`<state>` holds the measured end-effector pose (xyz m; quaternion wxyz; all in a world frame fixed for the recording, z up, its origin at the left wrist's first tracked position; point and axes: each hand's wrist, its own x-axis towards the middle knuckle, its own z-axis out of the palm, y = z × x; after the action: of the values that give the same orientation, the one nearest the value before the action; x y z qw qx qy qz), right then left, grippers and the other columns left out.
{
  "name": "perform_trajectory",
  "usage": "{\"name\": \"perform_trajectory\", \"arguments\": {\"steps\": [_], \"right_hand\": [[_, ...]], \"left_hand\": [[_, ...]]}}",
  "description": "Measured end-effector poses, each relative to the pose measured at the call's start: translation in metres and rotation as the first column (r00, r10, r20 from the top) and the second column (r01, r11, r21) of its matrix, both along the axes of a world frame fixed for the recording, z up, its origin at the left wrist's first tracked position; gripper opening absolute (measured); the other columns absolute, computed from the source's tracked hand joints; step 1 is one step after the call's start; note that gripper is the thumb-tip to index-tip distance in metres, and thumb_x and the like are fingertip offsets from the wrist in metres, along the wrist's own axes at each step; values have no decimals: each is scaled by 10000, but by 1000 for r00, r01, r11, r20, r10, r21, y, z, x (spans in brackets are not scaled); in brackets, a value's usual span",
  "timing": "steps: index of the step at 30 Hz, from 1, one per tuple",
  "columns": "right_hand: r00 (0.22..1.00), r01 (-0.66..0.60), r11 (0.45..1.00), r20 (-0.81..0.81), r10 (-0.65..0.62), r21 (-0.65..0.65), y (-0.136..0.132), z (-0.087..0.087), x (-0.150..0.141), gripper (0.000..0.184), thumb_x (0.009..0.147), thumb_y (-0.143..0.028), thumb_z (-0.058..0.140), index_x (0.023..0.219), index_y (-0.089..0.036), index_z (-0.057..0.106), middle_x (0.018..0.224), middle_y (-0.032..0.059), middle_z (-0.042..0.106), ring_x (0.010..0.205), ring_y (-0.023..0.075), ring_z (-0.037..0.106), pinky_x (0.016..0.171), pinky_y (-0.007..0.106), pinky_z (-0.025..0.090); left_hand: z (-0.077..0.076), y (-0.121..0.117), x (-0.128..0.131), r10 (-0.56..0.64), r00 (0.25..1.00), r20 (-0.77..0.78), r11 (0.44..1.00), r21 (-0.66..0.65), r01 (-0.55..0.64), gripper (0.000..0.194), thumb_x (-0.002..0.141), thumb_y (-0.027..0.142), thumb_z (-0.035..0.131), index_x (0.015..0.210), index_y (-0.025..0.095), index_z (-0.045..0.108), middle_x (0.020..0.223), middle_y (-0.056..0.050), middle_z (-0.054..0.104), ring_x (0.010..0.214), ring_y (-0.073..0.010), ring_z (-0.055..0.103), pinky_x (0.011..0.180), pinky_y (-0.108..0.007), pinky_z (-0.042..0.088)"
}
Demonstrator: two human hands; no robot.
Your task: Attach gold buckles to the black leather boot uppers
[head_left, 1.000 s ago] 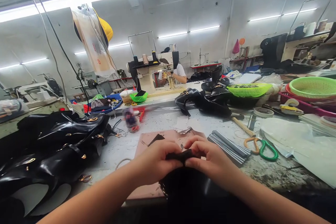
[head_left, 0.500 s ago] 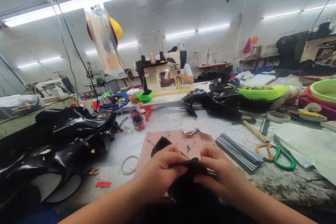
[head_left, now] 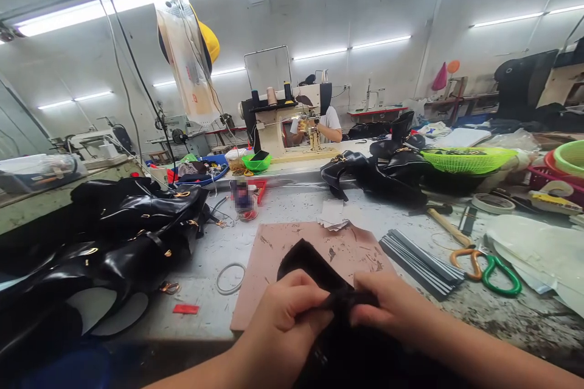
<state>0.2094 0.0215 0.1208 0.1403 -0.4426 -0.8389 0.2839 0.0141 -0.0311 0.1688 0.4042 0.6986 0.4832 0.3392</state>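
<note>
A grey-walled workshop lit by long white fluorescent tubes (head_left: 150, 6) surrounds a scuffed pale-grey worktable (head_left: 292, 203). On it lies a flat, stained pink board (head_left: 262, 273). The dark black sheet-like piece (head_left: 340, 334), folded, with one cornered flap over the board, sits between the left hand (head_left: 292, 316) and right hand (head_left: 387, 304), both pinching its bunched edge.

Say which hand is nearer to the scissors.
Right. The right hand, gripping the black material, is to the left of the scissors; the left hand, also gripping the material, is farther left.
</note>
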Motion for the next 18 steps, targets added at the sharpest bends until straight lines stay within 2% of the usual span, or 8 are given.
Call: {"name": "perform_trajectory", "arguments": {"steps": [5, 8, 9, 11, 13, 14, 16, 18], "right_hand": [[998, 56, 987, -14, -54, 151, 5, 7, 2, 188, 748, -294, 646, 793, -186, 499, 984, 66, 553, 770, 188, 562, 658, 309, 444], [990, -47, 967, -117, 78, 249, 2, 23, 3, 534, 646, -274, 725, 1111, -205, 473, 1236, 111, 466, 969, 237, 547, 795, 354, 446], [976, -111, 957, -150, 155, 268, 0, 28, 2, 568, 638, -266, 732, 1140, -219, 470, 1222, 98, 492, 994, 236, 542, 819, 349, 438], [949, -183, 942, -199, 243, 281, -5, 33, 0, 349, 687, -253, 698, 999, -219, 545, 976, 45, 615, 875, 197, 578, 749, 301, 448], [939, -175, 928, -226, 258, 330, -10, 33, -3, 88, 757, -219, 623, 773, -199, 539, 726, 5, 602, 676, 146, 559, 611, 249, 426], [932, -174, 903, -232, 280, 394, -13, 32, -4, 103, 777, -200, 586, 710, -194, 508, 673, 2, 578, 628, 135, 532, 573, 240, 405], [898, -226, 806, -203, 390, 547, -17, 29, -5, 130, 799, -171, 517, 679, -193, 472, 644, 10, 552, 603, 136, 493, 552, 246, 383], [852, -304, 705, -148, 502, 641, -20, 30, -6, 156, 819, -143, 451, 673, -199, 457, 608, 6, 528, 576, 137, 459, 557, 258, 380]], "left_hand": [[-6, 3, 3, 8, 996, 88, 994, -109, 1, 201, 820, 235, 486, 881, 217, 676, 920, -19, 633, 860, -161, 556, 764, -250, 417], [-5, 3, 6, -54, 996, 66, 992, -113, 61, 212, 833, 217, 454, 901, 214, 655, 796, -3, 626, 757, -142, 552, 704, -242, 423], [-4, 2, 7, -71, 997, 44, 995, -60, 73, 210, 824, 193, 452, 885, 207, 653, 817, -8, 617, 763, -141, 551, 706, -240, 422], [-2, 0, 6, -72, 997, -20, 996, 56, 73, 183, 800, 167, 462, 842, 186, 639, 846, -23, 590, 777, -142, 550, 704, -239, 424], [1, -1, 4, -4, 996, -91, 997, 75, 11, 120, 775, 184, 506, 845, 174, 603, 814, -22, 569, 738, -139, 548, 656, -231, 427], [3, -1, 2, 1, 989, -151, 999, 49, 6, 142, 748, 202, 558, 886, 180, 586, 804, -15, 574, 716, -140, 549, 622, -224, 425], [7, 0, -3, -140, 938, -317, 989, -6, 145, 280, 690, 221, 654, 959, 208, 576, 802, -2, 606, 700, -150, 562, 592, -220, 419], [9, 2, -8, -371, 805, -464, 907, 5, 421, 211, 721, 222, 653, 928, 232, 618, 814, -11, 637, 738, -169, 582, 631, -232, 427]]}}
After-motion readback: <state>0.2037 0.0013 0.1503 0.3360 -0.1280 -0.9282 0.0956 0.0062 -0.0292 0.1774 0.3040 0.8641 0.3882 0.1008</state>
